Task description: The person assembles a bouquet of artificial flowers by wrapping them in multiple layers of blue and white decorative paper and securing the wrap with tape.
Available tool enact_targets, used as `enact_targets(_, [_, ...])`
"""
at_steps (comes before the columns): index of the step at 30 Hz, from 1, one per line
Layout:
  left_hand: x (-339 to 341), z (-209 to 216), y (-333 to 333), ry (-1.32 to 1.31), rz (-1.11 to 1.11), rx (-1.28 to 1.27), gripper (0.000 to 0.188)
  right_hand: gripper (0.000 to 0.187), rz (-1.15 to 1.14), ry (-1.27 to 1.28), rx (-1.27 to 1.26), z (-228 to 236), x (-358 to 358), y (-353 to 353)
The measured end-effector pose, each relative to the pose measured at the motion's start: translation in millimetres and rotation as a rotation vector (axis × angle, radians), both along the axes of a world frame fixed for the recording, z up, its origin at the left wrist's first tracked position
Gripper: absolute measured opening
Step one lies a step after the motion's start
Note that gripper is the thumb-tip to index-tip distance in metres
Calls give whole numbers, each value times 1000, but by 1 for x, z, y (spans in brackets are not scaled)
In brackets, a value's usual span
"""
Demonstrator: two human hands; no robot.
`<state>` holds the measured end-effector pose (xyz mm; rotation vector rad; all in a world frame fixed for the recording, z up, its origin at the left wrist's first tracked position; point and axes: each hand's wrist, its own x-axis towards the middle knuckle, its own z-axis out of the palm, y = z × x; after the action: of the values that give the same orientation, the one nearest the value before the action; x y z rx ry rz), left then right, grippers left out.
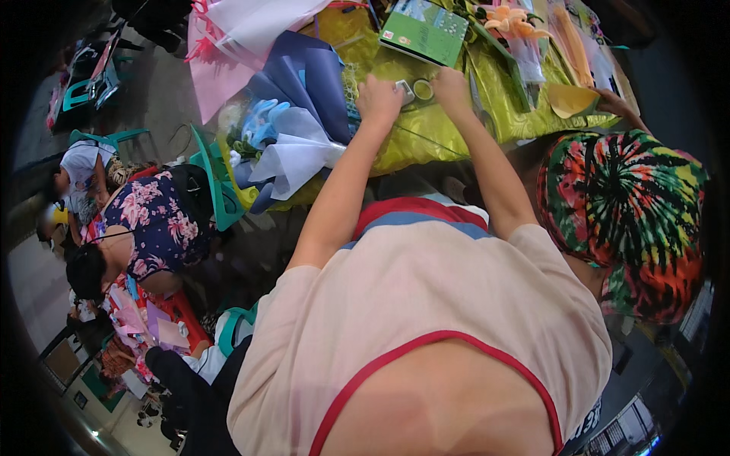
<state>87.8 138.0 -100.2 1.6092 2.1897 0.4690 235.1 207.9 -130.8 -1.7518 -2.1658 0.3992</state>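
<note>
Both my arms reach forward over a table spread with shiny yellow wrapping. My left hand (380, 100) is closed, with a small white object (406, 92) at its fingertips; its kind is too small to tell. Beside that object lies a round, pale yellow-green ring (423, 90) that looks like a tape roll. My right hand (452, 89) is closed just right of the ring, and anything in its fingers is hidden. A green book (426, 34) lies just beyond my hands. Left of my left arm rests a bouquet (266, 121) of blue flowers in navy and white wrap.
Scissors (479, 106) lie right of my right hand. Orange flowers (517, 21) in clear wrap stand at the far right, and pink and white wrap (228, 61) at the far left. A person in a tie-dye shirt (620, 201) stands close at right; others sit at left near green chairs (217, 182).
</note>
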Motion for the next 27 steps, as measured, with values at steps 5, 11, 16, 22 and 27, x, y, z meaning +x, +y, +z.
enact_targets(5, [-5,-2,-11,-79,39,20,30,27,-54,525,-434,51,-3,-4])
enact_targets(11, [-17,40,-23,-488,13,313,32,25,63,972,-637,95,-9,-27])
enact_targets(16, [-20,60,-32,-1240,54,273,32,22,186,784,-517,115,-19,-35])
enact_targets(22, [-19,73,-34,-1172,127,329,16,26,247,599,-240,126,-31,-41])
enact_targets(27, [-23,76,-37,-1095,182,325,15,29,333,454,-247,137,-35,-48])
